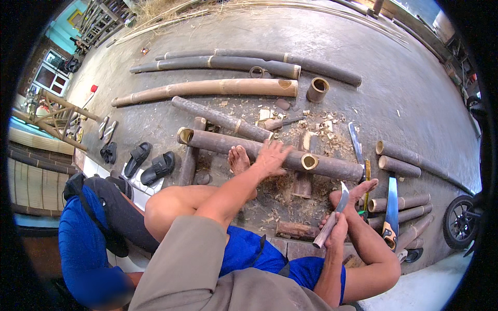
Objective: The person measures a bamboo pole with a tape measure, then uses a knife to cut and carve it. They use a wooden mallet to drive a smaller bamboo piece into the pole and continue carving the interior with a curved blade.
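Concrete yard floor [394,78] | bamboo poles [207,88] | wood chips [316,124] | sandals [148,160]

Black sandals [149,162] lie left; a handsaw [391,207] and wheel [459,222] right.

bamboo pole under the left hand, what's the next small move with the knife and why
Probably bring the knife, gripped in the right hand and raised near the knee, over to the bamboo pole. The left hand already presses the pole flat, and a bare foot rests against it, so it looks steadied; wood chips lie around.
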The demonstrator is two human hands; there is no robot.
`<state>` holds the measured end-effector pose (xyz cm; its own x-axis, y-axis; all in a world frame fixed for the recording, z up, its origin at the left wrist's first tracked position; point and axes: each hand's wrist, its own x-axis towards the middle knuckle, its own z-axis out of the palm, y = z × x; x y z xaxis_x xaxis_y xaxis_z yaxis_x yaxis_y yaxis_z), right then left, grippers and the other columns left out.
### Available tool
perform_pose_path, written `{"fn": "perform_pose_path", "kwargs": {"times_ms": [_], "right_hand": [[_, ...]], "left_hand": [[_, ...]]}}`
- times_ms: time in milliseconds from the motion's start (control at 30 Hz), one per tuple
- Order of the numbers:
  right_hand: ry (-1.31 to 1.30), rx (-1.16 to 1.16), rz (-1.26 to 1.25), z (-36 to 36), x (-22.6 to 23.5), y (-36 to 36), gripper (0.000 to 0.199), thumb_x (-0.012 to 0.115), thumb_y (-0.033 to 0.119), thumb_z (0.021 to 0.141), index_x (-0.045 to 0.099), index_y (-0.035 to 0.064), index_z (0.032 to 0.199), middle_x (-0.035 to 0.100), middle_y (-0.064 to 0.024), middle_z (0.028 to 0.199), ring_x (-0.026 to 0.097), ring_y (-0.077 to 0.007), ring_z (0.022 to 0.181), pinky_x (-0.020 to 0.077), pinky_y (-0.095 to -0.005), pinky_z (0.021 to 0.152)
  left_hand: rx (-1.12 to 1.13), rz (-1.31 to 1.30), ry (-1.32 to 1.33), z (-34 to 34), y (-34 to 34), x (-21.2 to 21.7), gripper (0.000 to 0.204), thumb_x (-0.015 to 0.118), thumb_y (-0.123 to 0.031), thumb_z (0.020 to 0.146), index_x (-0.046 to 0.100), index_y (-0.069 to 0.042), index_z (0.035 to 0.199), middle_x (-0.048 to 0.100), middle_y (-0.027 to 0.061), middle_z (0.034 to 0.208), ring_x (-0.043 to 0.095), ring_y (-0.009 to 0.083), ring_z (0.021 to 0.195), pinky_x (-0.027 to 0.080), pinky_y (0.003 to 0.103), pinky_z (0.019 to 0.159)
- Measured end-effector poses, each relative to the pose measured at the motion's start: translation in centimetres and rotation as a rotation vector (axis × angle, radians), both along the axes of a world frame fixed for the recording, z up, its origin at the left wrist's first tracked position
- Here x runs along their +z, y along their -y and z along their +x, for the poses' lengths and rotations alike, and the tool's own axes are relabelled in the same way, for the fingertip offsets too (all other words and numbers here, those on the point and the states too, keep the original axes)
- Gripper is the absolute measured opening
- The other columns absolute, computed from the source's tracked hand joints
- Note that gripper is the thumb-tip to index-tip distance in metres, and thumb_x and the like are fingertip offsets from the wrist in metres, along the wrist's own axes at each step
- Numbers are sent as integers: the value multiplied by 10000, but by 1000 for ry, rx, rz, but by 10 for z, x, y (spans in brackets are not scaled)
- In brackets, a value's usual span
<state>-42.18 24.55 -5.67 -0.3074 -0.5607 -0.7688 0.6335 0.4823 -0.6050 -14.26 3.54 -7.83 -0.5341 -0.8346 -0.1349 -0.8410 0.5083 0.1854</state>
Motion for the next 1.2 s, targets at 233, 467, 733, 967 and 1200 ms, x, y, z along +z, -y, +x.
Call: {"fn": "perform_pose_path", "kwargs": {"times_ms": [233, 467, 733, 967, 1200], "right_hand": [[-143, 319, -36, 28, -10, -18, 157, 517, 213, 970, 506, 57, 982, 562, -86, 713, 597, -211, 549, 536, -365, 466], [-377, 573, -50, 32, -33, -13, 180, 553, 198, 950, 552, 31, 1017, 551, -61, 722, 583, -186, 519, 520, -348, 449], [-420, 627, -40, 42, -32, -16, 194, 571, 196, 949, 553, 9, 995, 552, -72, 749, 593, -194, 529, 533, -358, 464], [-553, 595, -62, 32, -40, -22, 253, 589, 220, 958, 567, -13, 1051, 582, -88, 791, 604, -201, 532, 509, -360, 502], [-570, 484, 29, 27, -60, -10, 348, 623, 298, 938, 583, -13, 1089, 622, -128, 818, 648, -219, 679, 530, -398, 601]], "left_hand": [[-5, -5, 183, 17, 17, -10, 927, 890, -325, 661, 458, -229, 1476, 604, 144, 1235, 546, 351, 1252, 272, 632, 1172], [-40, -261, -171, -47, 25, 36, 963, 905, -354, 567, 492, -219, 1426, 594, 173, 1185, 566, 353, 1177, 363, 571, 1080], [-52, -63, -146, -76, 10, 30, 955, 879, -329, 645, 443, -224, 1488, 541, 200, 1299, 524, 358, 1237, 409, 526, 1017], [-1, 8, 59, -29, -1, -2, 909, 900, -342, 658, 469, -217, 1448, 566, 158, 1266, 530, 338, 1242, 382, 530, 1042], [105, -37, 88, 0, -14, -24, 929, 896, -282, 644, 453, -215, 1458, 555, 140, 1299, 518, 336, 1266, 367, 582, 1055]]}}
